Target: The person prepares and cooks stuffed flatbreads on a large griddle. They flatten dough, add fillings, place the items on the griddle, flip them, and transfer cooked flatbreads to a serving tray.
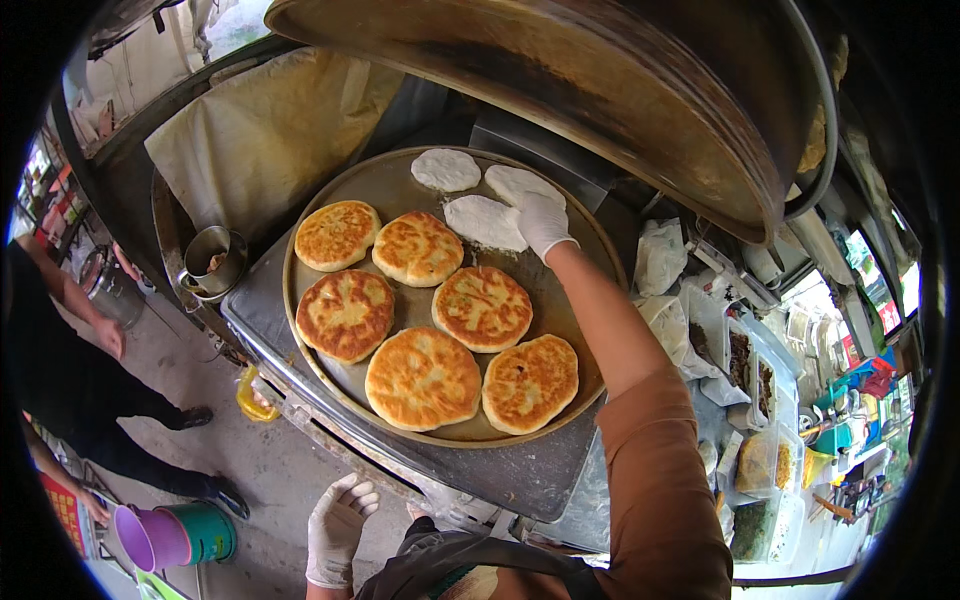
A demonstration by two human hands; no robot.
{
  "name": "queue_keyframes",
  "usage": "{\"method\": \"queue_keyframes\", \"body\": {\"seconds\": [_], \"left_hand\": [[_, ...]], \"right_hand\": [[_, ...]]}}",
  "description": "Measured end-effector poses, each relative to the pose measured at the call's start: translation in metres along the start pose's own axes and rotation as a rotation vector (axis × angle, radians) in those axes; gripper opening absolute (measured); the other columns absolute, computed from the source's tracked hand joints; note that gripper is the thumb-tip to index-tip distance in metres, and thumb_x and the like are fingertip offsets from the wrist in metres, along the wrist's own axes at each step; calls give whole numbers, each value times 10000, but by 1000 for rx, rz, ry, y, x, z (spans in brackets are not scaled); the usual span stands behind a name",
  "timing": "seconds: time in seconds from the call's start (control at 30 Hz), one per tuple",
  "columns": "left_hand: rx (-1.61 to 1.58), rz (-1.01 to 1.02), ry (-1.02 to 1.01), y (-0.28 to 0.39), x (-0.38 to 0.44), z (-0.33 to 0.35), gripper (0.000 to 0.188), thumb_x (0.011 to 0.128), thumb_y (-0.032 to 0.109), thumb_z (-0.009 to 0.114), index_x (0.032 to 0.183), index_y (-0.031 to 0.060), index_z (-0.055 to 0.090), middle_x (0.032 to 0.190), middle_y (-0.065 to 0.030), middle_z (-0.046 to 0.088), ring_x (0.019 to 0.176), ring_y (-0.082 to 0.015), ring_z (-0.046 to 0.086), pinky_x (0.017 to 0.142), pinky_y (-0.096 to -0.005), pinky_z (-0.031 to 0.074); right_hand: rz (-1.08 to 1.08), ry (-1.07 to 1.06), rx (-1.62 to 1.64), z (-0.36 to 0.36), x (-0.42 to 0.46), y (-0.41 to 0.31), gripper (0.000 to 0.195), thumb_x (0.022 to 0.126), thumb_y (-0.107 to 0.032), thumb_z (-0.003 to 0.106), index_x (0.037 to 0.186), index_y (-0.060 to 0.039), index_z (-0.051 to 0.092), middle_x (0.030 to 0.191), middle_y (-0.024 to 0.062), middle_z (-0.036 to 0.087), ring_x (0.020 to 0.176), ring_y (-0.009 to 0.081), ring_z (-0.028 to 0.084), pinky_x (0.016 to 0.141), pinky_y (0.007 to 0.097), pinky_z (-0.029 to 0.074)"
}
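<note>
A round metal griddle (411, 306) holds several browned flatbreads, among them a large one (423, 378) at the front. Three pale, uncooked dough rounds lie towards its back, one (445, 170) apart from the others. My right hand (545, 223), in a white glove, reaches over the griddle and touches the dough at the back right, between the upper round (517, 182) and the lower one (484, 222); its fingertips are partly hidden. Near my body, off the counter's front edge, my gloved left hand (343, 525) is raised with its fingers apart and nothing in it.
A large metal lid (600, 97) is raised above the griddle's back edge. At left, a metal cup (215, 261) stands beside a hanging cloth (262, 142). Plastic tubs of fillings (763, 461) stand at right. A person in dark clothes (75, 375) is at far left, near buckets (196, 531).
</note>
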State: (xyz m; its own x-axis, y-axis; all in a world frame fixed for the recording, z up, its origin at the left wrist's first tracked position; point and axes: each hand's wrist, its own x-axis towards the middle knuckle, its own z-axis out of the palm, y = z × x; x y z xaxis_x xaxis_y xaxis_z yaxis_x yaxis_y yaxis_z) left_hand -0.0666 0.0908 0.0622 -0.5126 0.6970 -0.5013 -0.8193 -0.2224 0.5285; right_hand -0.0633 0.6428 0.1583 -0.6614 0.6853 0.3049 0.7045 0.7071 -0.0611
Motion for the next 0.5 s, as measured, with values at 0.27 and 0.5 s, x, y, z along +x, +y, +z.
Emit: {"method": "queue_keyframes", "body": {"seconds": [0.27,0.5], "left_hand": [[59,-31,-61,7,31,-3,393,935,336,474,1148,18,563,1022,-146,644,923,-273,605,865,-389,459],[281,66,-154,-10,20,16,409,937,353,495,1109,-7,584,1026,-169,652,918,-281,624,875,-398,459]], "right_hand": [[-776,149,75,19,-3,-24,356,928,-199,415,1263,-128,514,1220,93,576,1162,217,513,958,321,397],[-414,-252,513,-68,-21,-35,386,951,-256,472,1273,-48,522,1266,65,572,1166,185,527,988,275,389]]}}
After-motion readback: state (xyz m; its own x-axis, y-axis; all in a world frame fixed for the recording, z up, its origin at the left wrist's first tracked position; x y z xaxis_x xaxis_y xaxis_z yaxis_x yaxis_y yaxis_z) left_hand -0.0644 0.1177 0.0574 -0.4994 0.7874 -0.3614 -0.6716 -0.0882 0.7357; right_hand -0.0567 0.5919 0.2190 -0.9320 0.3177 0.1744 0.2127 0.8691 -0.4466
